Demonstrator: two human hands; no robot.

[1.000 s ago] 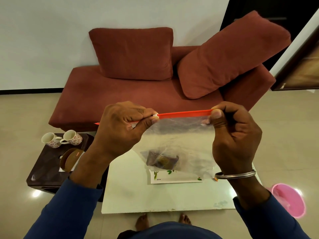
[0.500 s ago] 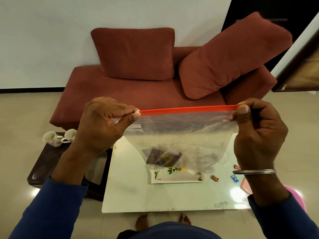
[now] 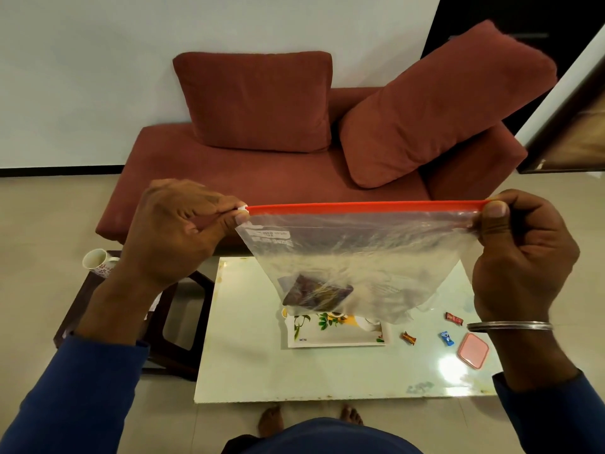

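From the head view, the clear zip bag point(image 3: 353, 257) hung in the air between the two hands, above the far half of the white tabletop point(image 3: 248, 365) and not touching it. Its red zip strip point(image 3: 363, 206) ran dead level, left to right, stretched taut. The left hand point(image 3: 173, 231) had thumb and forefinger pinched on the little white slider point(image 3: 241, 209) at the strip's left end, and the right hand point(image 3: 520, 253) pinched the opposite corner. So anything that happens with the zip is the left hand's job, I'd guess, with the right just anchoring. Couldn't tell whether the seal was actually shut.

A dark packet point(image 3: 316, 291) sagged in the bag's bottom left corner, right over a floral tray point(image 3: 337, 332) lying on the tabletop. Three wrapped candies point(image 3: 447, 338) and a pink lid point(image 3: 473, 350) sat to the tray's right, under the right wrist.

Room-wise: a dark side table point(image 3: 170, 348) with a mug point(image 3: 96, 258) to the left, and a rust-red sofa point(image 3: 229, 178) against the wall beyond.
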